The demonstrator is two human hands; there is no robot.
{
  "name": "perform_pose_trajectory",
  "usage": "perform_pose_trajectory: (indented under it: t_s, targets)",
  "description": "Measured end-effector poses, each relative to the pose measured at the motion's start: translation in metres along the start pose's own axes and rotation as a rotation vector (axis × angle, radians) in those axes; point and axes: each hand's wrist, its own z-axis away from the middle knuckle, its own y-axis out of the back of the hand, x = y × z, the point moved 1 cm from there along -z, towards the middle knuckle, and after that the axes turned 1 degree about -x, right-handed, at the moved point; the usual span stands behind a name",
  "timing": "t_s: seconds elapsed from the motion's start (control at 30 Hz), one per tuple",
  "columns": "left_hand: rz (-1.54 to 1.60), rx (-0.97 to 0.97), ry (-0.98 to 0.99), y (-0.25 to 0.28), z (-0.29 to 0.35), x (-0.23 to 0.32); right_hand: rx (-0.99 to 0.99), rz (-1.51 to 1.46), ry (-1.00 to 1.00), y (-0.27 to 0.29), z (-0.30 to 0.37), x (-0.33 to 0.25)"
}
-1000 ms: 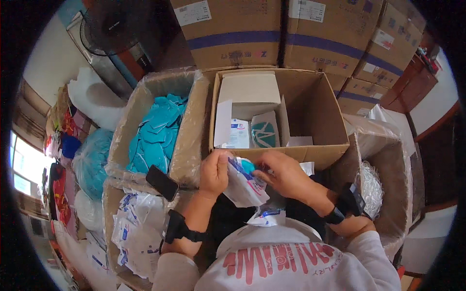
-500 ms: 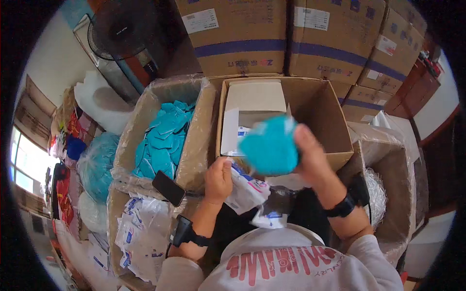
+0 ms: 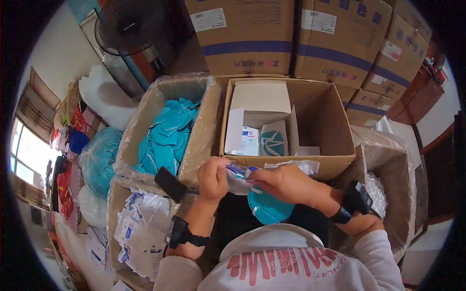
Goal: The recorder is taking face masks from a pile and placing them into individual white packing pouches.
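My left hand is closed on the edge of a clear plastic pouch with blue print. At the pouch's mouth the fingers of my right hand are pinched together. A teal cup-shaped face mask hangs below my right palm, over my lap; the fingers on it are partly hidden. Just beyond my hands, in a cardboard box, stands an open white carton holding another teal mask with white straps and a printed packet.
A plastic-lined box at the left holds a heap of flat teal pieces. A phone rests on the edge nearby, above a box of printed pouches. At the right, another box contains clear stringy material. Sealed cartons are stacked behind.
My right hand has brought the mask down and toward me, and its fingers now meet the pouch. The mask inside the carton has come into view.
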Motion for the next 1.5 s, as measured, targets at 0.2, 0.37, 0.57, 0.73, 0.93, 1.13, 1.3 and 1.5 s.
perform_pose_trajectory:
  t_s: [0.2,0.37,0.57,0.73,0.93,1.13,1.3,1.5]
  targets:
    - [-0.054,-0.016,0.057,-0.005,0.000,0.005,0.006,0.065,0.076,-0.016,-0.006,-0.010]
    - [-0.043,-0.031,0.039,-0.003,0.005,0.008,-0.078,-0.480,-0.165,-0.026,-0.012,0.005]
    - [-0.081,-0.039,0.038,0.001,0.013,0.007,-0.123,-0.421,-0.229,-0.026,-0.026,-0.002]
    - [-0.093,-0.023,0.057,0.012,0.014,0.013,-0.138,-0.350,-0.239,-0.030,-0.035,-0.010]
    - [-0.174,-0.009,0.117,0.027,0.026,0.010,-0.162,0.127,-0.089,-0.048,-0.047,-0.024]
    - [-0.223,0.145,0.491,0.090,0.055,-0.030,0.352,-0.071,-0.183,-0.040,-0.056,-0.003]
    - [-0.534,0.607,0.579,0.246,0.122,-0.118,0.725,-1.029,-0.390,0.017,-0.057,0.048]
    - [-1.123,0.238,1.088,0.408,0.248,-0.194,0.681,-1.009,-0.380,0.032,-0.044,0.056]
